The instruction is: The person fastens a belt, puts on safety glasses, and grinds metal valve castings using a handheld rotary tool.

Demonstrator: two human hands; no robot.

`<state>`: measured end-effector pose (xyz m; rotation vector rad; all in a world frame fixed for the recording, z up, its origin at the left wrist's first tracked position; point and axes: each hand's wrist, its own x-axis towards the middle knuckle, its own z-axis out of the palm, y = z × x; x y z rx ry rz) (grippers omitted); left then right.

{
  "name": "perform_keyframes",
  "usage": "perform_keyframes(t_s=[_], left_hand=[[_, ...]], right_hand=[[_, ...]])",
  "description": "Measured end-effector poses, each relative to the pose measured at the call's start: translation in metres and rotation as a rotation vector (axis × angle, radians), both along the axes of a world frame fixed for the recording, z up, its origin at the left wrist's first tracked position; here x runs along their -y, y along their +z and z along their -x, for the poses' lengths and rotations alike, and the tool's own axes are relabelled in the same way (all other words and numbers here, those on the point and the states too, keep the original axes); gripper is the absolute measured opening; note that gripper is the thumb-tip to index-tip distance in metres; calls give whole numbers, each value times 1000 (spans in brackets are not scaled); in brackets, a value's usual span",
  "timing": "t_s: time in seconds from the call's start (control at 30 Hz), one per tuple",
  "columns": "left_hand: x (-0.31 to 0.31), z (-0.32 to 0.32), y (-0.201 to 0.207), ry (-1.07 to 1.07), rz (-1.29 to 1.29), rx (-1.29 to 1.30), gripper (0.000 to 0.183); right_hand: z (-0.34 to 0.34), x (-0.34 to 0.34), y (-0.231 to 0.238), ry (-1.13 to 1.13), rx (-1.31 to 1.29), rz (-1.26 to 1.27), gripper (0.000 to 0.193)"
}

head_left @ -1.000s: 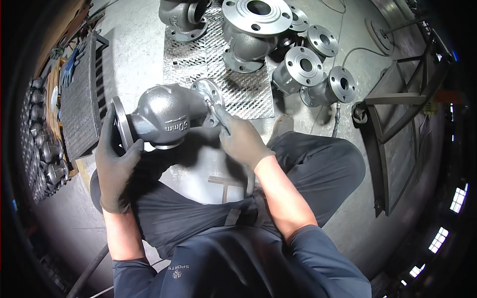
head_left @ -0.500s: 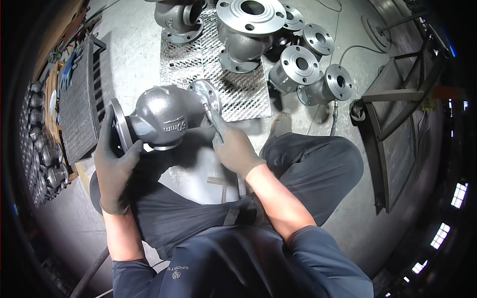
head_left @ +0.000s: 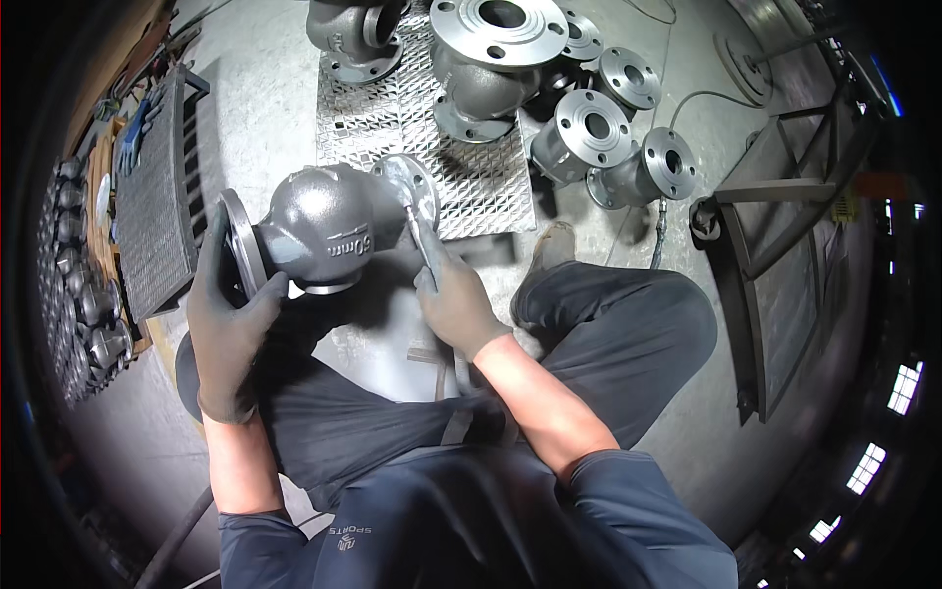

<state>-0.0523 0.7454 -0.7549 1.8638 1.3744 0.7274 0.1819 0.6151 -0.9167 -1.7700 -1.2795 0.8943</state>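
A grey cast-metal valve body [head_left: 319,221] with a round bulging middle and a flange at each end is held up in front of me, above my lap. My gloved left hand [head_left: 231,324] grips its left flange [head_left: 242,243], thumb on the near side and fingers along the outer side. In my gloved right hand [head_left: 456,304] is a slim, stick-like tool [head_left: 424,242], closed in the fingers. Its thin tip is at the back of the right flange [head_left: 422,187], where a pale grey coating shows. I cannot make out the tip's exact kind.
A larger flanged valve body [head_left: 486,83] and another casting [head_left: 353,39] stand on a patterned metal plate [head_left: 486,201] ahead. Several flanged pieces [head_left: 594,128] stand to its right. A dark metal frame [head_left: 775,255] is at the right, a grey rack [head_left: 157,211] at the left.
My right hand and the tool have shifted slightly down and left, and the tool now points more steeply upward. The valve body has tilted a little; my left hand keeps its grip.
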Motion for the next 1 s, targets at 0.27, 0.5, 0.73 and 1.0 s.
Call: perform_keyframes(t_s=[0.27,0.5,0.73,1.0], left_hand=[[4,-1,-5,-15,-41,-9,96],[5,-15,3,-21,39,48,100],[10,-3,5,-119,185,98,110],[16,-14,7,-250,-26,-183,117]], right_hand=[[11,4,-1,-45,-61,26,79],[4,-3,-1,-54,-77,94,77],[-31,0,14,23,-218,163,66],[-77,-26,68,76,35,353,60]])
